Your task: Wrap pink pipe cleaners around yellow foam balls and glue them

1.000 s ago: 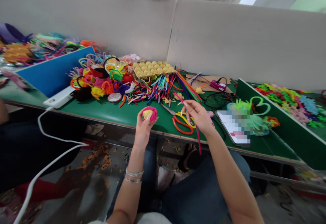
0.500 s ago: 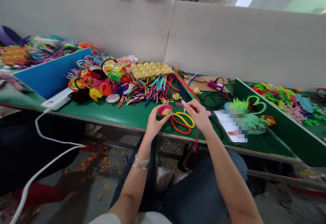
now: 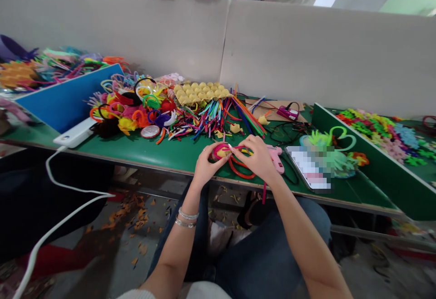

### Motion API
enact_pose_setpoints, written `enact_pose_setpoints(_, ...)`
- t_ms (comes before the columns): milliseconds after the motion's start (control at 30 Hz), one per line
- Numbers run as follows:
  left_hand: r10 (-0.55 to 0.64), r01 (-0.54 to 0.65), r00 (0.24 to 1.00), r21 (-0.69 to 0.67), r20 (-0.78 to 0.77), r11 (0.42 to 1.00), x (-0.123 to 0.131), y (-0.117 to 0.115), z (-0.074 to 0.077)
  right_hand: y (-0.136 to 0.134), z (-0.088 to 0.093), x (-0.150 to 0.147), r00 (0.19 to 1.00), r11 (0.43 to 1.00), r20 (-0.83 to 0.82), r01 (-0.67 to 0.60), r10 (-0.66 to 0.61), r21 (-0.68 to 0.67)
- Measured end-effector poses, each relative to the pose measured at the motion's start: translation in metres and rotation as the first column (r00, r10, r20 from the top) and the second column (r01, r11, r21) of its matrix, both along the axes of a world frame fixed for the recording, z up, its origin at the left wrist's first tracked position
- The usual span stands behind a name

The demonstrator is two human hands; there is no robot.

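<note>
My left hand [image 3: 206,165] is closed around a small yellow egg-carton cup [image 3: 223,152] with magenta pipe cleaner around its rim. With thumb and fingers pinched, my right hand [image 3: 255,156] grips a magenta pipe cleaner [image 3: 238,147] against the cup's right side. Its loose end appears to hang below the right hand, over the table edge. An orange pipe-cleaner loop [image 3: 240,172] lies below the cup, and the yellow loop beside it is mostly hidden by my right hand. Just right of that hand lies a pink glue gun [image 3: 275,157], partly covered.
Behind my hands are cut pipe cleaners [image 3: 218,115], a yellow egg carton [image 3: 200,93] and a colourful craft pile [image 3: 136,108]. A phone [image 3: 308,167] and a green pipe-cleaner piece [image 3: 335,151] lie right. Blue [image 3: 75,97] and green [image 3: 371,158] dividers flank the table. A white power strip [image 3: 75,133] sits left.
My right hand has moved left and down to meet the cup in my left hand, bringing the magenta pipe cleaner against it. More of the pink glue gun now shows.
</note>
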State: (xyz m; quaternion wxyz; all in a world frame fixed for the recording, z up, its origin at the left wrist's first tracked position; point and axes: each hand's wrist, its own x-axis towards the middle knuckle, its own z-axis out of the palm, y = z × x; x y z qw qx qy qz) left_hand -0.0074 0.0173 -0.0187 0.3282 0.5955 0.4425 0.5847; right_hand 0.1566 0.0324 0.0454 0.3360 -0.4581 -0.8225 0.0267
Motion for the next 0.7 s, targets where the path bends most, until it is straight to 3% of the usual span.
enact_pose_setpoints(300,0.083,-0.087,0.961,-0.001,-0.266,0.996,-0.0008,-0.0038,0.0006,-0.0002,-0.0022,-0.0007,0.997,0.998,0.072,-0.028,0.032,-0.055)
enact_pose_setpoints(700,0.124,-0.128,0.939,0.009,-0.321,0.992,-0.0004,-0.0052,-0.0001,0.0021,-0.0074,-0.0024,0.992,0.998,0.121,-0.016,0.023,-0.062)
